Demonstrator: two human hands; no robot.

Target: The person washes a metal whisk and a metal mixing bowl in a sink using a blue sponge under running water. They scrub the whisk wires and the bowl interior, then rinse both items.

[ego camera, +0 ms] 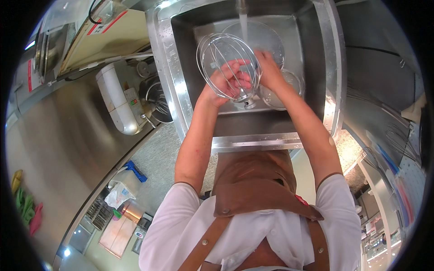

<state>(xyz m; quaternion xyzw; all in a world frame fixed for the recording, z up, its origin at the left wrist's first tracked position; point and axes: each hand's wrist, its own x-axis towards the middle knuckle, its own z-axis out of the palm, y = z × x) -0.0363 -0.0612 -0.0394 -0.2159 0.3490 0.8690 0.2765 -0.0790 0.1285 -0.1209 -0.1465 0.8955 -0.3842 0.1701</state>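
A balloon whisk attachment (pixel 203 56) of wire is raised over the stainless steel sink (pixel 234 125), its metal hub (pixel 249 102) pointing towards me. My left hand (pixel 234 78) holds it, with several wires crossing in front of the curled fingers. Close against the whisk's right side is my right hand (pixel 269 69); its fingertips are blurred and partly hidden, so its grip is unclear. Water (pixel 243 25) runs from the faucet (pixel 241 4) just beyond the whisk. On the sink floor lie a large clear round vessel or lid (pixel 268 32) and a smaller round one (pixel 295 81).
Left of the sink, a white stand mixer (pixel 117 98) stands on a steel counter (pixel 67 125), beside a metal bowl (pixel 151 89) with a whisk in it. Coloured cloths (pixel 27 210) are at the far left. More whisks (pixel 401 140) are along the right side.
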